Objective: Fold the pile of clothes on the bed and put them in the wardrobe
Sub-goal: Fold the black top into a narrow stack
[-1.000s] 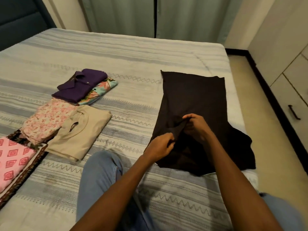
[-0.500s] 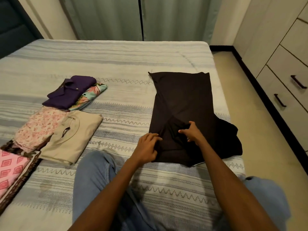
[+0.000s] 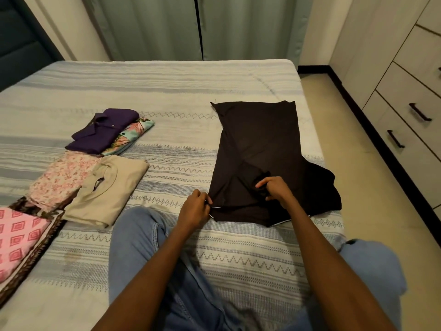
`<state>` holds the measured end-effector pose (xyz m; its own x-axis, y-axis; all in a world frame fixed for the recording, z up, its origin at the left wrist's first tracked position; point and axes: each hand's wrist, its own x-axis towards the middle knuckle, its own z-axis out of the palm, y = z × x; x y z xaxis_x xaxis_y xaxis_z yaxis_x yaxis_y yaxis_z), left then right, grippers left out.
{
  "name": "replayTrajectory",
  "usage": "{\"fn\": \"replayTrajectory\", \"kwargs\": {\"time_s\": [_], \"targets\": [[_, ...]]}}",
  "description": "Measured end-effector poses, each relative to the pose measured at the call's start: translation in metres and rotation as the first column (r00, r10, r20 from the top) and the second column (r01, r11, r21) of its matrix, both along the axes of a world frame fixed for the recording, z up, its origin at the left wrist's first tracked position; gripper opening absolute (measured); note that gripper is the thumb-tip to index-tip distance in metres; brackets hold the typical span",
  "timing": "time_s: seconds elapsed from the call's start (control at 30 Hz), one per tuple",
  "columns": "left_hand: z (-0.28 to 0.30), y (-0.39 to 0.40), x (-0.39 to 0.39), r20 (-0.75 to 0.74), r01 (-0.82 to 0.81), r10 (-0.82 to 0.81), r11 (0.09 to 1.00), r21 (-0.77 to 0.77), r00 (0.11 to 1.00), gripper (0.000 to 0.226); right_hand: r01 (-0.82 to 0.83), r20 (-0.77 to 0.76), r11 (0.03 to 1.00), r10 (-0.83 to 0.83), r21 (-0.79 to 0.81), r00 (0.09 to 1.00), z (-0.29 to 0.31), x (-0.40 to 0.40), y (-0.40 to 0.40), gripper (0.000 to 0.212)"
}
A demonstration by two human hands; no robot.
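While pinching black garment (image 3: 260, 142) near edge with left hand (image 3: 194, 207), gripping its middle fabric with right hand (image 3: 274, 189) on bed (image 3: 167, 91).

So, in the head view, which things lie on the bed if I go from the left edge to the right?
Pink diamond-print cloth → pink floral garment → beige shirt → left hand → black garment, with the right hand gripping it.

Both bare forearms reaching forward from the lower edge, left hand (image 3: 196, 207) with fingers curled in a pinch, right hand (image 3: 274, 189) curled too, knuckles up, wrists near each other
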<state>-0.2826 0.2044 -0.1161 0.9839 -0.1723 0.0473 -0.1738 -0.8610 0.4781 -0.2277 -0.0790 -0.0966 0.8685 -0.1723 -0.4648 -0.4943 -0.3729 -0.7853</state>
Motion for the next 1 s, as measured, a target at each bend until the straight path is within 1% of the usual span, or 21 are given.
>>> {"fn": "replayTrajectory", "kwargs": {"time_s": [0.07, 0.1, 0.13, 0.17, 0.23, 0.27, 0.3, 0.33, 0.37, 0.4, 0.47, 0.53, 0.57, 0.6, 0.63, 0.67, 0.73, 0.8, 0.83, 0.9, 1.0], "targets": [[0.003, 0.000, -0.001, 0.031, -0.006, 0.004, 0.999, 0.041, 0.999, 0.011, 0.100, -0.054, 0.995, -0.099, 0.009, 0.994, 0.002, -0.005, -0.007, 0.023], [0.004, -0.001, -0.002, 0.042, -0.011, 0.008, 0.997, 0.072, 0.999, 0.011, 0.111, -0.087, 0.994, -0.112, -0.019, 0.990, 0.002, -0.008, -0.010, 0.015], [0.005, -0.002, -0.003, 0.046, -0.012, 0.007, 0.994, 0.110, 0.999, 0.011, 0.085, -0.097, 0.992, -0.094, -0.097, 0.991, 0.002, -0.011, -0.012, 0.019], [0.005, -0.004, -0.004, 0.051, -0.005, -0.002, 0.989, 0.148, 0.999, 0.012, 0.033, -0.090, 0.980, -0.052, -0.198, 0.995, 0.003, -0.016, -0.013, 0.034], [0.004, -0.006, -0.006, 0.056, 0.012, -0.025, 0.977, 0.211, 0.998, 0.014, -0.059, -0.050, 0.911, 0.042, -0.407, 0.998, 0.001, -0.022, -0.011, 0.069], [0.002, -0.006, -0.006, 0.059, 0.021, -0.036, 0.972, 0.234, 0.998, 0.015, -0.093, -0.041, 0.868, 0.084, -0.487, 0.996, 0.001, -0.026, -0.006, 0.081], [0.000, -0.007, -0.007, 0.065, 0.030, -0.048, 0.968, 0.249, 0.997, 0.016, -0.124, -0.049, 0.831, 0.116, -0.543, 0.992, 0.003, -0.030, -0.002, 0.088], [-0.002, -0.007, -0.008, 0.072, 0.038, -0.058, 0.966, 0.254, 0.996, 0.016, -0.152, -0.065, 0.798, 0.141, -0.583, 0.988, 0.004, -0.035, 0.002, 0.089], [-0.004, -0.006, -0.008, 0.074, 0.043, -0.064, 0.967, 0.253, 0.995, 0.016, -0.178, -0.074, 0.769, 0.168, -0.614, 0.983, 0.005, -0.038, 0.006, 0.083], [-0.005, -0.005, -0.008, 0.068, 0.045, -0.064, 0.968, 0.246, 0.996, 0.016, -0.190, -0.072, 0.751, 0.187, -0.633, 0.980, 0.005, -0.040, 0.008, 0.070], [-0.003, -0.003, -0.009, 0.050, 0.039, -0.051, 0.975, 0.219, 0.997, 0.016, -0.175, -0.029, 0.761, 0.201, -0.625, 0.979, 0.004, -0.043, 0.008, 0.043], [0.001, -0.001, -0.009, 0.055, 0.010, -0.021, 0.982, 0.187, 0.998, 0.016, -0.079, 0.053, 0.834, 0.128, -0.546, 0.990, 0.006, -0.046, 0.005, 0.030], [0.004, 0.000, -0.009, 0.059, -0.005, -0.005, 0.985, 0.172, 0.998, 0.017, -0.003, 0.104, 0.876, 0.061, -0.483, 0.993, 0.008, -0.048, 0.003, 0.026], [0.007, 0.000, -0.009, 0.061, -0.016, 0.007, 0.987, 0.158, 0.998, 0.018, 0.077, 0.153, 0.904, -0.013, -0.420, 0.988, 0.008, -0.050, 0.000, 0.027], [0.009, 0.000, -0.009, 0.062, -0.021, 0.012, 0.989, 0.145, 0.998, 0.021, 0.145, 0.184, 0.915, -0.080, -0.376, 0.980, 0.007, -0.052, -0.005, 0.030], [0.010, 0.000, -0.010, 0.057, -0.021, 0.013, 0.991, 0.136, 0.998, 0.023, 0.175, 0.184, 0.916, -0.114, -0.361, 0.976, 0.006, -0.054, -0.010, 0.034], [0.011, 0.000, -0.011, 0.024, -0.014, 0.011, 0.990, 0.137, 1.000, 0.023, 0.110, 0.081, 0.907, -0.084, -0.407, 0.993, 0.003, -0.058, -0.019, 0.038], [0.010, -0.001, -0.010, -0.044, 0.006, 0.002, 0.984, 0.181, 0.999, 0.019, -0.008, -0.055, 0.873, -0.022, -0.489, 0.998, 0.000, -0.062, -0.024, 0.051], [0.009, -0.001, -0.009, -0.072, 0.017, -0.002, 0.979, 0.203, 0.997, 0.018, -0.035, -0.086, 0.855, -0.011, -0.517, 0.996, 0.001, -0.064, -0.026, 0.054], [0.008, -0.003, -0.008, -0.091, 0.015, 0.005, 0.976, 0.219, 0.996, 0.021, -0.031, -0.069, 0.840, -0.008, -0.542, 0.998, 0.003, -0.064, -0.026, 0.050], [0.011, -0.006, -0.009, -0.066, -0.003, 0.017, 0.980, 0.199, 0.998, 0.028, 0.002, 0.016, 0.855, 0.008, -0.518, 1.000, 0.007, -0.060, -0.023, 0.036]]}}
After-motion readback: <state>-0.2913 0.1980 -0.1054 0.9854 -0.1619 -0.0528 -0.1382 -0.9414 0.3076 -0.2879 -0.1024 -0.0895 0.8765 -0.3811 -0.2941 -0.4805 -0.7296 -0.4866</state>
